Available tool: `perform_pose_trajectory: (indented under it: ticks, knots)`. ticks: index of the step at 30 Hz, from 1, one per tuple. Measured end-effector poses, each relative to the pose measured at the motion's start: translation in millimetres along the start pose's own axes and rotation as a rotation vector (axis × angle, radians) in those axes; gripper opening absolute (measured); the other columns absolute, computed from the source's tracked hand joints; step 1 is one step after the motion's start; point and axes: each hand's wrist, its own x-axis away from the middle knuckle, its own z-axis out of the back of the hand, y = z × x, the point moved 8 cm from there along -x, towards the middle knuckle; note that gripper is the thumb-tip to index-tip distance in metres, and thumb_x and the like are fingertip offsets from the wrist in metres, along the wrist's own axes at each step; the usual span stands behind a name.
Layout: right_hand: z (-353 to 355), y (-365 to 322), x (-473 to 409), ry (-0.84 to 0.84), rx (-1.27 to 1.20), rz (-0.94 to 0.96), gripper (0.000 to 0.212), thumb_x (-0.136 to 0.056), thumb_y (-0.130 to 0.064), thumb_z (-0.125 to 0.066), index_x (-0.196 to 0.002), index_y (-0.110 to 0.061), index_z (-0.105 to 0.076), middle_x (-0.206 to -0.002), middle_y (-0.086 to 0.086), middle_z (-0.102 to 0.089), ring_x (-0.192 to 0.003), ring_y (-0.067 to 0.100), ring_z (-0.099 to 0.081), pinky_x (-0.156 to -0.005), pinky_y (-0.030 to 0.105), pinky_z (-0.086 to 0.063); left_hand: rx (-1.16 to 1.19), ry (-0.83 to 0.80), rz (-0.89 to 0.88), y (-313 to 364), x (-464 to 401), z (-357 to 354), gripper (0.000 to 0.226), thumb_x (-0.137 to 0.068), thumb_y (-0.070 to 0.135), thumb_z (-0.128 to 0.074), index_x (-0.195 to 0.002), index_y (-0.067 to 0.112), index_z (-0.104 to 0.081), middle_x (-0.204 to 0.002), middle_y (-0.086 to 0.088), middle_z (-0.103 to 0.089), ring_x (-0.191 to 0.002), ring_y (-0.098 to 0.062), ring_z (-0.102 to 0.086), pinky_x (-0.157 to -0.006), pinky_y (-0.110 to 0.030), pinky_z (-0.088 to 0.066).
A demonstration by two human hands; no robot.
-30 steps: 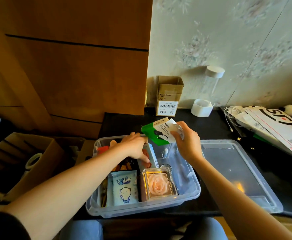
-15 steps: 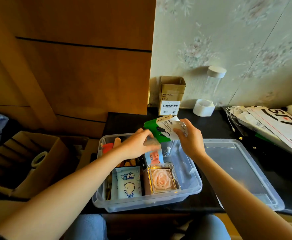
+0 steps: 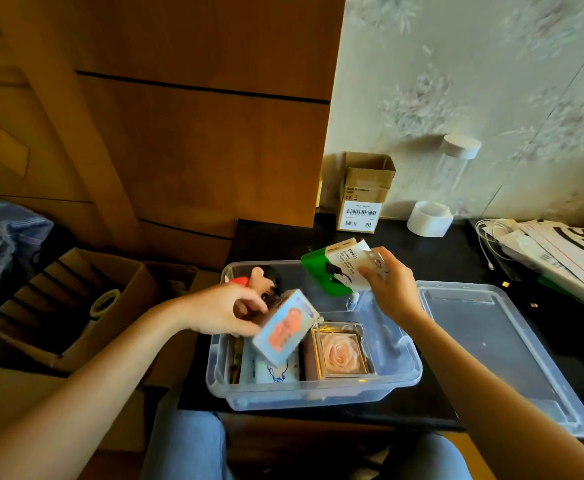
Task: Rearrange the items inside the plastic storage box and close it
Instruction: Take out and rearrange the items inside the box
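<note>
Holding: left hand (image 3: pixel 228 311) is gripping a blue carton (image 3: pixel 285 331), tilted above the bin (image 3: pixel 401 377)
Right hand (image 3: pixel 392 289): is pinching a green-and-white pack (image 3: pixel 335 270) over the bin's far edge
Bin: is sitting open on the black table (image 3: pixel 450 258), holding a rose case (image 3: pixel 340 351), a wipes pouch (image 3: pixel 276 370), a doll (image 3: pixel 266 280)
Lid (image 3: pixel 491 341): is lying just right of the bin

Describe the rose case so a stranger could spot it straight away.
Find the clear plastic storage box on the dark table, its lid lying to its right. Inside, against the near wall, sits the rose case: square, clear, gold-edged. It alone holds a pale pink rose; its neighbours are printed packets.
</note>
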Motion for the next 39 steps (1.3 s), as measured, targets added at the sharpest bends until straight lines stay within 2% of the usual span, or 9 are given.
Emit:
perform_pose_trajectory:
  ticks: [5, 10, 16, 19, 23, 29, 32, 35, 39]
  knots:
    - [-11, -3, -4, -0.091, 0.180, 0.056, 0.021, -0.089, -0.020, -0.061, -0.110, -0.020, -0.056, -0.115, 0.008, -0.066, -0.102, 0.024, -0.063, -0.057, 0.008, -0.043, -0.086, 0.113, -0.023, 16, -19, 0, 0.026, -0.083, 0.041, -0.067, -0.107, 0.032, -0.060, -0.112, 0.012, -0.052, -0.099, -0.002, -0.058, -0.076, -0.033, -0.058]
    - [-26, -10, -7, -0.156, 0.485, 0.169, 0.026, -0.090, -0.025, -0.059, -0.116, -0.022, -0.057, -0.114, 0.003, -0.066, -0.097, 0.022, -0.062, -0.058, 0.012, -0.040, -0.390, 0.400, -0.217, 56, -45, 9, 0.016, -0.093, 0.029, -0.053, -0.096, 0.026, -0.068, -0.098, 0.015, -0.061, -0.085, 0.001, -0.057, -0.067, -0.015, -0.041]
    - [-49, -21, -10, -0.173, 0.773, 0.327, 0.031, -0.089, -0.028, -0.057, -0.120, -0.023, -0.054, -0.113, 0.001, -0.064, -0.102, 0.022, -0.059, -0.070, 0.030, -0.048, -0.690, -0.045, 0.071, 45, -91, -34, 0.031, -0.094, 0.037, -0.038, -0.089, 0.022, -0.065, -0.092, 0.001, -0.064, -0.092, -0.023, -0.058, -0.087, -0.054, -0.039]
    - [-67, -20, -10, -0.268, 0.869, 0.385, 0.040, -0.088, -0.022, -0.060, -0.126, -0.021, -0.048, -0.119, 0.004, -0.062, -0.106, 0.023, -0.057, -0.081, 0.033, -0.049, -0.832, -0.199, 0.188, 37, -101, -46, 0.040, -0.095, 0.049, -0.030, -0.083, 0.018, -0.052, -0.081, -0.001, -0.051, -0.099, -0.029, -0.053, -0.090, -0.056, -0.033]
    - [-78, -17, -16, -0.319, 0.920, 0.405, 0.046, -0.087, -0.022, -0.063, -0.129, -0.020, -0.044, -0.123, 0.003, -0.059, -0.109, 0.024, -0.053, -0.085, 0.033, -0.047, -0.934, -0.353, 0.299, 25, -108, -54, 0.051, -0.096, 0.057, -0.020, -0.080, 0.017, -0.048, -0.094, -0.005, -0.051, -0.112, -0.031, -0.048, -0.104, -0.052, -0.029]
    - [-91, -10, -20, -0.373, 0.920, 0.463, 0.035, -0.093, -0.021, -0.055, -0.128, -0.021, -0.049, -0.120, 0.002, -0.061, -0.109, 0.022, -0.052, -0.084, 0.031, -0.045, -0.811, -0.331, 0.179, 32, -109, -48, 0.036, -0.095, 0.045, -0.039, -0.095, 0.021, -0.066, -0.094, 0.000, -0.063, -0.089, -0.021, -0.054, -0.084, -0.039, -0.043]
    - [-94, 0, -18, -0.377, 0.885, 0.440, 0.035, -0.094, -0.022, -0.054, -0.129, -0.020, -0.050, -0.120, 0.002, -0.060, -0.112, 0.022, -0.050, -0.090, 0.031, -0.043, -0.787, -0.284, 0.109, 33, -107, -40, 0.035, -0.096, 0.046, -0.043, -0.105, 0.026, -0.070, -0.095, 0.004, -0.065, -0.103, -0.021, -0.051, -0.058, -0.022, -0.022]
    - [-91, -2, -12, -0.327, 0.925, 0.494, 0.034, -0.091, -0.027, -0.057, -0.124, -0.019, -0.055, -0.119, 0.004, -0.060, -0.113, 0.025, -0.050, -0.095, 0.033, -0.039, -0.739, -0.220, 0.056, 32, -108, -36, 0.033, -0.094, 0.048, -0.047, -0.097, 0.028, -0.073, -0.086, 0.008, -0.067, -0.102, -0.018, -0.051, -0.056, -0.020, -0.016]
    - [-63, -20, -12, -0.093, 0.893, 0.479, 0.046, -0.064, -0.027, -0.084, -0.104, -0.014, -0.066, -0.102, 0.008, -0.064, -0.093, 0.028, -0.061, -0.078, 0.036, -0.051, -0.681, -0.014, 0.027, 31, -108, -25, 0.022, -0.088, 0.046, -0.055, -0.086, 0.033, -0.072, -0.089, 0.014, -0.064, -0.096, -0.018, -0.053, -0.068, -0.038, -0.042]
